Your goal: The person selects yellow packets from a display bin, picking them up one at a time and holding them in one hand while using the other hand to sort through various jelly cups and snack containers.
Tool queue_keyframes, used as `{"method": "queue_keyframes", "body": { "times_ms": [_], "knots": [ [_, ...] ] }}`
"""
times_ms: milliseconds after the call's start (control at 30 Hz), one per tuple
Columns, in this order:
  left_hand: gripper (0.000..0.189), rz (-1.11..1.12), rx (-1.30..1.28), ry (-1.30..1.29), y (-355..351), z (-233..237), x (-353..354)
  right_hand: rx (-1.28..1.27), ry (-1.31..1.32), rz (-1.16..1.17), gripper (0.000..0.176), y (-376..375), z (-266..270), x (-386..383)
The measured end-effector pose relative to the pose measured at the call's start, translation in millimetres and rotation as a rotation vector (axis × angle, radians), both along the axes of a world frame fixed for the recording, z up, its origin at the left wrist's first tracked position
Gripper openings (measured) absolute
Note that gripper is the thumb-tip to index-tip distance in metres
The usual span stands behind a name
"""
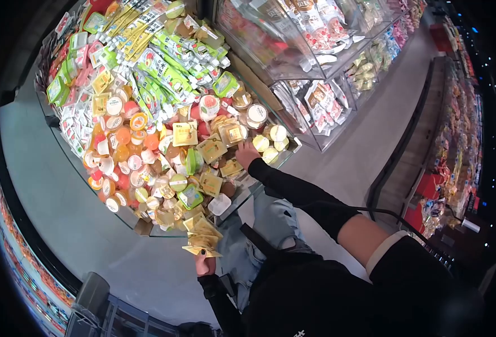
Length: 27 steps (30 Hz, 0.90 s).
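Note:
My left hand [204, 264] is closed round a stack of flat yellow packets [202, 236], held just outside the front edge of a glass-sided bin [175, 236]. My right hand [248, 154] reaches over the bin's right part, beside a clear round-cornered cup with a yellow label [234, 133]; its fingertips are partly hidden among the packs, so its grip cannot be made out. More yellow packets [211, 148] lie to its left, and pale yellow cups [270, 147] to its right. Jelly cups [123, 135] in orange and red fill the bin's left part.
Green and white pouches [161, 73] are piled at the bin's back. Clear acrylic cases [315, 67] of bagged snacks stand behind at the right. A curved shelf [411, 140] runs down the far right. A grey cart or stool [93, 297] is at the lower left.

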<state>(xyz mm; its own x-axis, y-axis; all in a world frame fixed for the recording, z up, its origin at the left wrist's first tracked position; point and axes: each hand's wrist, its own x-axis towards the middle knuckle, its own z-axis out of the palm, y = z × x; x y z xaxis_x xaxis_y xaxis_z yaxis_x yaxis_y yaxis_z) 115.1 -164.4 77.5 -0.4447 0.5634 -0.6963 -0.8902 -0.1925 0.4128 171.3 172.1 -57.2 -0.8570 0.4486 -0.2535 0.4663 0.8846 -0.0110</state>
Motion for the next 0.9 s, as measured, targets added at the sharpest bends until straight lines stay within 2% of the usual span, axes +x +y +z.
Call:
{"method": "queue_keyframes", "body": {
  "times_ms": [100,167,200,267,400,467,533,667,900],
  "knots": [
    [0.062,0.02,0.001,-0.001,4.6,2.2,1.8,0.022,-0.086,0.023,0.022,-6.4,-12.5,3.0],
    [0.063,0.018,-0.001,-0.01,10.9,7.6,0.8,0.277,-0.087,0.065,0.02,-11.9,-27.5,4.8],
    [0.063,0.023,0.0,-0.01,11.0,6.8,0.9,0.278,-0.086,0.071,0.02,-7.9,-24.3,2.9],
    [0.063,0.007,-0.013,-0.008,8.1,6.9,0.7,-0.187,-0.29,0.257,0.019,3.6,-5.0,-2.2],
    [0.063,0.027,-0.027,-0.002,9.5,6.8,1.7,-0.233,-0.193,0.23,0.014,14.6,18.2,-7.0],
    [0.062,0.021,-0.014,-0.013,6.6,2.3,1.3,-0.366,-0.086,0.232,0.012,25.6,26.4,-12.2],
    [0.061,0.027,-0.018,-0.014,4.1,1.3,1.5,-0.411,-0.018,0.107,0.011,34.2,22.2,-12.6],
    [0.066,-0.029,-0.052,0.009,-5.3,-4.5,0.4,-0.341,0.015,0.131,0.011,46.3,8.3,-8.8],
    [0.066,-0.001,-0.006,0.009,-2.6,-3.5,-0.1,-0.179,-0.169,0.119,0.009,44.7,26.8,-6.6]
  ]
}}
